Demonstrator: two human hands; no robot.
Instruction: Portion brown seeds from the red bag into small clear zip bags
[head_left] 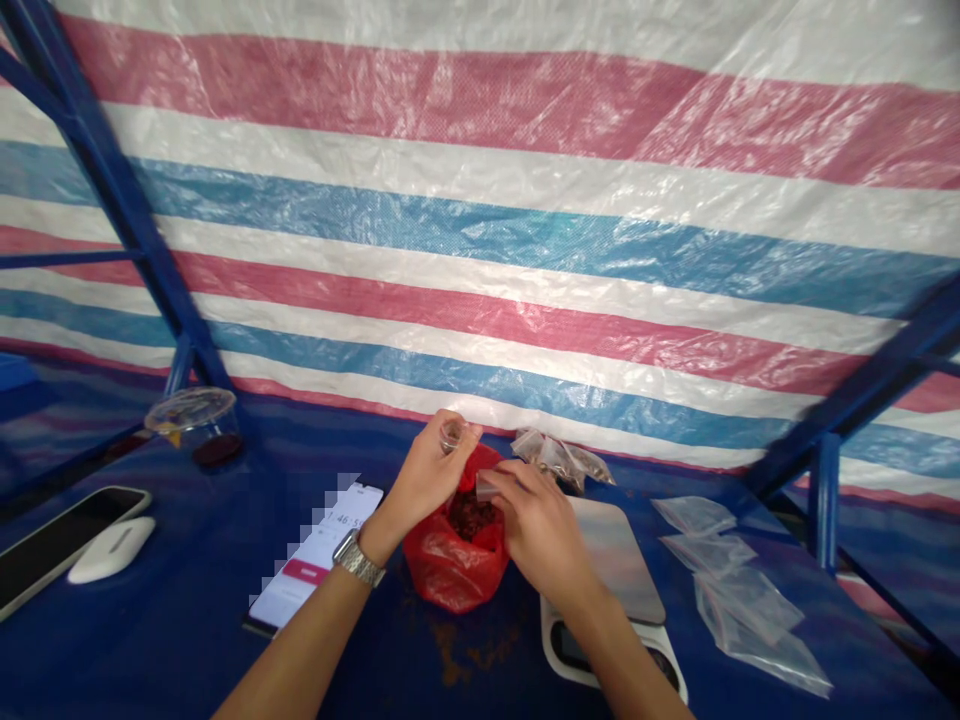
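A red plastic bag stands with its mouth spread, holding dark reddish-brown bits. Over its far left edge, my left hand is closed around a small clear cup; a watch is on that wrist. My right hand, at the bag's right side, pinches a small clear plastic zip bag above the opening. My fingers hide part of the zip bag. Beneath my right forearm sits a white kitchen scale with a metal plate.
Filled zip bags lie behind the scale, and several flat zip bags at the right. Leftward are a lit phone, a dark phone, a white earbud case and a clear tub. Striped sheeting hangs behind the blue table.
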